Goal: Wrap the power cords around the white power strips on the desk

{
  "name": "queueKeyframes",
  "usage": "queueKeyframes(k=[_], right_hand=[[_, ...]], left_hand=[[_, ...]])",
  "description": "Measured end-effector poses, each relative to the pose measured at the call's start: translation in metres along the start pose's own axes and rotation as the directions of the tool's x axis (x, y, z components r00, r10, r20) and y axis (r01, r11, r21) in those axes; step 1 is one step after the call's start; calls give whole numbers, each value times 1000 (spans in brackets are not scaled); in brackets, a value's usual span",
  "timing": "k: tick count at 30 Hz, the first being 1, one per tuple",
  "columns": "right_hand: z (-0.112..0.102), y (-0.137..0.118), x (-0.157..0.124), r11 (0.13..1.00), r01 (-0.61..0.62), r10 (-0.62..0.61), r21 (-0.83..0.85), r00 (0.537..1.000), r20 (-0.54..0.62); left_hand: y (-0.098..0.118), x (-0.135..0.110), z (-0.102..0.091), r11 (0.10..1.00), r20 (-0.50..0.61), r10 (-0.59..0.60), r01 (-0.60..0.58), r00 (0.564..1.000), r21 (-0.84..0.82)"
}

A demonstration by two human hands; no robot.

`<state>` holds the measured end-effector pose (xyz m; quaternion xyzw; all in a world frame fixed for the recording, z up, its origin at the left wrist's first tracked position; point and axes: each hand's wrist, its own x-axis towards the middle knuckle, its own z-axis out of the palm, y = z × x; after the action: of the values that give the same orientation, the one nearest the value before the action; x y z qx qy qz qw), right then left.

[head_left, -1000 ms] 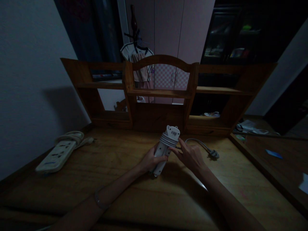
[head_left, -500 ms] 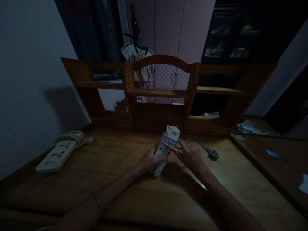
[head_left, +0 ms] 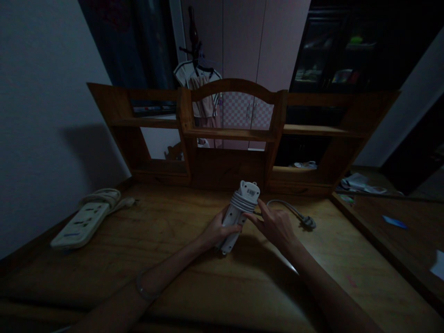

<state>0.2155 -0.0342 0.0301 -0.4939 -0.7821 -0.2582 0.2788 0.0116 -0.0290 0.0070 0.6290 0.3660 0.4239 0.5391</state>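
Dim room; wooden worktop [head_left: 166, 282] in the foreground, clock bearings taken from the power strip in hand. At 12 o'clock, along the back edge, an open wooden shelf unit [head_left: 229, 135] with an arched centre rail; behind it, pink wardrobe doors [head_left: 241, 41]. Dark curtain [head_left: 138, 41] at 11, dark glass-fronted cabinet [head_left: 328, 51] at 1. Clothes [head_left: 203, 95] hang on a stand between 11 and 12, seen partly through the shelving. Grey-white power strip [head_left: 231, 240] near the middle of the worktop, seemingly raised off it, underside up: barcode label, screw holes, far end tipped toward 1 o'clock. Grey cord [head_left: 243, 202] wound in several turns round its upper part. Left hand [head_left: 215, 231] grasps the strip below the coils, thumb laid across the underside; bracelet [head_left: 147, 289] on that wrist. Right hand [head_left: 276, 226] at 3 o'clock, thumb and forefinger at the coils' near-side edge; whether they pinch the cord, cannot tell. Cord's free end emerges beyond this hand, its plug [head_left: 308, 222] lying on the worktop at 3. Second white power strip [head_left: 83, 224] at 9 o'clock, sockets up, cord bundled at its far end. Blue card [head_left: 394, 222] far out at 3, on a brown surface past the worktop's raised edge.
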Motion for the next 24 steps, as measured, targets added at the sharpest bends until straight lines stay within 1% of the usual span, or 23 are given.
queueKeyframes(k=[3, 8, 12, 17, 20, 24], right_hand=[[0, 0, -1, 1000, 8, -8, 9, 998, -55], [-3, 0, 0, 999, 25, -21, 31, 994, -106], [-5, -3, 1, 999, -8, 14, 41, 989, -150], [-6, -5, 1, 997, -67, 72, 42, 991, -113], [-6, -5, 2, 996, -71, 75, 49, 994, -83], [-6, -4, 2, 996, -70, 73, 61, 996, -45]], left_hand=[[-2, 0, -1, 1000, 8, 1, -1, 1000, -14], [-1, 0, -3, 998, 32, -6, 8, 999, -63], [1, 0, -4, 997, 48, -20, 24, 999, -79], [2, 0, -5, 995, 53, -10, 15, 999, -98], [3, -1, -5, 995, 49, -29, 34, 998, -92], [5, -2, -4, 997, 17, -34, 35, 999, -75]])
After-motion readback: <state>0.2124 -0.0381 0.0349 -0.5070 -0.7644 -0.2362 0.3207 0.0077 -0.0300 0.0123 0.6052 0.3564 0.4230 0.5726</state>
